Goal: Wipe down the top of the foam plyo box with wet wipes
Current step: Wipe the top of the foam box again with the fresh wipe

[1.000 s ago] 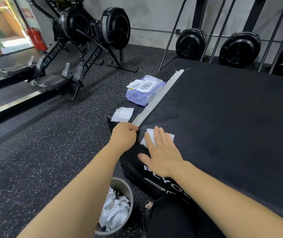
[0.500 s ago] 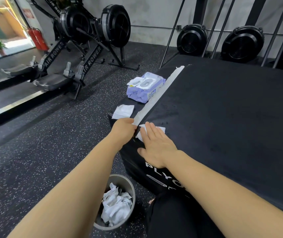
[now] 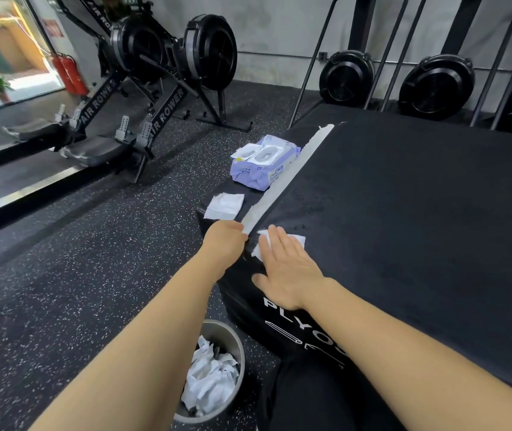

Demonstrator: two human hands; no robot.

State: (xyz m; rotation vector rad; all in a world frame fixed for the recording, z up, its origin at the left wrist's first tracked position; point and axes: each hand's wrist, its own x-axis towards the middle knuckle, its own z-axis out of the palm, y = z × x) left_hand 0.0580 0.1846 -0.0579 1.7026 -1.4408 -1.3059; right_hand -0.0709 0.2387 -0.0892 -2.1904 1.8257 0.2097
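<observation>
Presently my right hand lies flat, fingers spread, pressing a wet wipe onto the near left corner of the foam plyo box; only the wipe's far edge shows past my fingertips. My left hand is curled closed at the box's left edge, at the near end of a pale strip that runs along that edge; whether this grip pinches the strip or the box cover I cannot tell.

Risks, as judged: the wipe sits right at the corner, so a stroke toward me or leftward could push it off the top and down the side. Pressing with the palm alone may let the wipe bunch under my fingers and leave streaks. If the left grip pulls on the strip, it may lift or tear.

Position: the wipe is under the right hand's fingers, just beside the left hand. A spare wipe and the wipes pack rest on a lower ledge left of the strip; a bin of used wipes stands on the floor below.
</observation>
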